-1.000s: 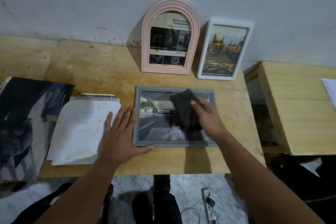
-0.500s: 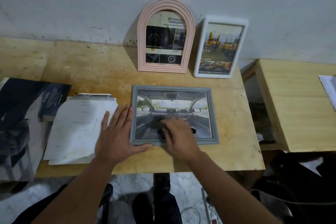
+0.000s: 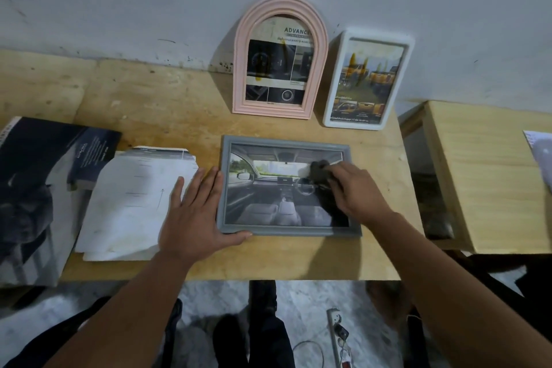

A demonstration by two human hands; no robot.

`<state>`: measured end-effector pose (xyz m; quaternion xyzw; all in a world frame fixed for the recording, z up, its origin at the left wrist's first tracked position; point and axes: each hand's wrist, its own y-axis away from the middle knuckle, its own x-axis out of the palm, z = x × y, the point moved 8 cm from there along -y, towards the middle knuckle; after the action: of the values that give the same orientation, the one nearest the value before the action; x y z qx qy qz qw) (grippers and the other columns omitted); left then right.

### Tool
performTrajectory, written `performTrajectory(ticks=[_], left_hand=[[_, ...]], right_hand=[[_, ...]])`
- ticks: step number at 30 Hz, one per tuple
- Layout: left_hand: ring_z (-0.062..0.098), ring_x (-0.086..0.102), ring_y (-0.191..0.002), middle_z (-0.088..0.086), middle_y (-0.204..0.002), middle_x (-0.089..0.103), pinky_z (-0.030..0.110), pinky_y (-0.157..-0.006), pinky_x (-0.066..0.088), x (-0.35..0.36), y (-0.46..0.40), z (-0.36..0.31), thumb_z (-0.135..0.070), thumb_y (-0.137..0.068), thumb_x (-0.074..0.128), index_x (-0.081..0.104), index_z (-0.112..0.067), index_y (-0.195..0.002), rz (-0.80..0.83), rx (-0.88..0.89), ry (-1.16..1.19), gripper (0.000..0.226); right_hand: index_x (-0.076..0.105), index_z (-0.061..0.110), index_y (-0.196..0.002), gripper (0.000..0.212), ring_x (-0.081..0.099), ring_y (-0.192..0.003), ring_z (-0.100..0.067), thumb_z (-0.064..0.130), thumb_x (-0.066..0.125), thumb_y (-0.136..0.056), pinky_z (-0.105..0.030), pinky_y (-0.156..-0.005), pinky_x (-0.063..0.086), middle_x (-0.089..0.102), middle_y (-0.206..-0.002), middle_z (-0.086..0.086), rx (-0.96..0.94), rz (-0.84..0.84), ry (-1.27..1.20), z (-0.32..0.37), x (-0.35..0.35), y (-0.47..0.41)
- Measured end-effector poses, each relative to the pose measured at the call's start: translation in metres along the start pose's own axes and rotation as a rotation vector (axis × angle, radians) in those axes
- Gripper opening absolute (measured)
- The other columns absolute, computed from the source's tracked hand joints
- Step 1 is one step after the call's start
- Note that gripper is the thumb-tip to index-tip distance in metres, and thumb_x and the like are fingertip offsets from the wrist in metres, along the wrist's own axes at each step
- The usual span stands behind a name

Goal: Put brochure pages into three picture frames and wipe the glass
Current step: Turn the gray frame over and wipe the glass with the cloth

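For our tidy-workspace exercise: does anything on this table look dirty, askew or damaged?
Yes. The pink arched frame and white rectangular frame leaning on the wall show yellowish drip marks on their glass, so they look unwiped.

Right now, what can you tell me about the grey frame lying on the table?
The grey frame is rectangular, plastic-looking, flat and face up on the wooden table, holding a car-interior page. The left hand rests at its left edge, thumb on the bottom rail. The right hand holds a dark cloth on the glass.

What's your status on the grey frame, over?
Left hand flat, bracing grey frame. Right hand rubbing dark cloth on its glass. Nothing in the way.
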<state>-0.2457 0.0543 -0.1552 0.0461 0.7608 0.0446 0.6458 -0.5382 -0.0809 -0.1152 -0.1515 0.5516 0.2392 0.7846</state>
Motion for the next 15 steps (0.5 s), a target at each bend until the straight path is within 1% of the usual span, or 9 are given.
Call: performTrajectory(ticks=[3,5,7,9,12,15], left_hand=[[0.019,-0.003,-0.162,0.001,-0.175,0.004,0.058,-0.129,0.007,0.0,0.0,0.001,-0.106,-0.068,0.028,0.009,-0.013,-0.166,-0.002,0.001,-0.001,0.137],[0.019,-0.005,-0.162,0.0,-0.175,0.002,0.057,-0.128,0.006,0.001,0.0,0.001,-0.107,-0.067,0.025,0.007,-0.014,-0.166,0.008,-0.005,-0.01,0.137],[0.019,-0.007,-0.161,0.0,-0.175,-0.001,0.057,-0.128,0.005,0.0,0.0,0.001,-0.108,-0.067,0.023,0.003,-0.015,-0.166,0.007,-0.006,-0.02,0.138],[0.019,-0.006,-0.162,0.0,-0.175,-0.001,0.057,-0.128,0.006,-0.001,0.001,0.001,-0.108,-0.067,0.023,0.003,-0.014,-0.166,0.006,-0.008,-0.019,0.137],[0.021,-0.002,-0.162,0.001,-0.175,0.003,0.058,-0.128,0.008,-0.001,0.001,0.001,-0.106,-0.069,0.025,0.007,-0.013,-0.166,0.011,-0.004,-0.012,0.136],[0.02,0.001,-0.162,0.001,-0.175,0.007,0.058,-0.128,0.009,0.0,0.001,0.001,-0.102,-0.071,0.03,0.006,-0.014,-0.167,0.005,-0.002,0.01,0.132]], right_hand=[[0.061,0.012,-0.121,0.024,0.057,-0.09,-0.031,0.018,0.049,-0.1,-0.045,-0.075,0.049,0.062,-0.105,-0.007,-0.054,-0.022,-0.073,0.021,0.022,0.031],[0.061,0.01,-0.121,0.025,0.057,-0.091,-0.03,0.017,0.049,-0.101,-0.044,-0.078,0.048,0.062,-0.106,-0.007,-0.059,-0.043,-0.119,0.039,0.03,0.047],[0.061,0.011,-0.122,0.026,0.056,-0.093,-0.027,0.021,0.047,-0.101,-0.045,-0.081,0.048,0.063,-0.107,-0.005,-0.045,-0.042,-0.163,0.061,0.04,0.054],[0.062,0.013,-0.122,0.028,0.056,-0.094,-0.025,0.023,0.046,-0.101,-0.046,-0.081,0.047,0.063,-0.107,-0.003,-0.041,-0.046,-0.183,0.087,0.05,0.052],[0.061,0.015,-0.124,0.029,0.056,-0.096,-0.027,0.022,0.046,-0.1,-0.047,-0.082,0.046,0.063,-0.111,-0.004,-0.071,-0.053,-0.193,0.137,0.068,0.036],[0.062,0.014,-0.123,0.029,0.057,-0.096,-0.028,0.021,0.047,-0.099,-0.045,-0.081,0.043,0.064,-0.112,-0.006,-0.097,-0.035,-0.245,0.176,0.08,0.019]])
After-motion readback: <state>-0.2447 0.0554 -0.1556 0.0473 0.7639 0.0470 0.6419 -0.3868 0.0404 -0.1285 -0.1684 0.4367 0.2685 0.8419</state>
